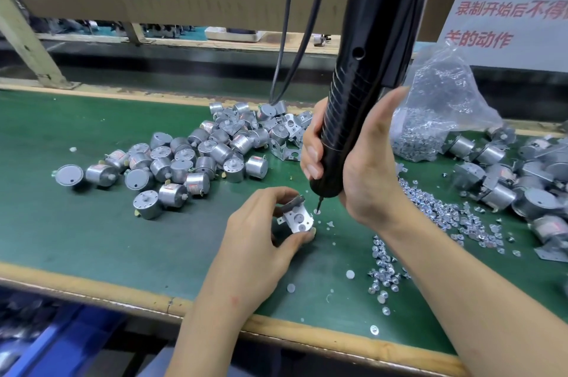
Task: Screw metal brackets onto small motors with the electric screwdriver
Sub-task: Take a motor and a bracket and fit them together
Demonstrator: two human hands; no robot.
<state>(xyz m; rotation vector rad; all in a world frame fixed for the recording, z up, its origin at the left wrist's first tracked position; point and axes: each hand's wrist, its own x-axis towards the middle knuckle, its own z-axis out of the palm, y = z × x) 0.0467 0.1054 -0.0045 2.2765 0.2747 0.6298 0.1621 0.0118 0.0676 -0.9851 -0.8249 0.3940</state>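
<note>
My left hand point(261, 232) pinches a small motor with a metal bracket point(297, 218) laid on its face, just above the green belt. My right hand point(362, 161) grips the black electric screwdriver point(365, 69), which hangs nearly upright. Its bit tip point(318, 204) points down at a screw on the belt just right of the bracket's upper corner. A heap of loose silver motors point(196, 158) lies to the left, with a few bare brackets point(289, 133) behind it. Loose screws point(430, 207) are strewn to the right.
A clear plastic bag of screws point(442, 118) stands behind my right hand. Motors with brackets fitted point(516, 186) pile up at the far right. Two black cables point(289, 38) hang over the belt. The wooden front edge point(276, 330) runs close to me, a blue bin point(61, 343) below it.
</note>
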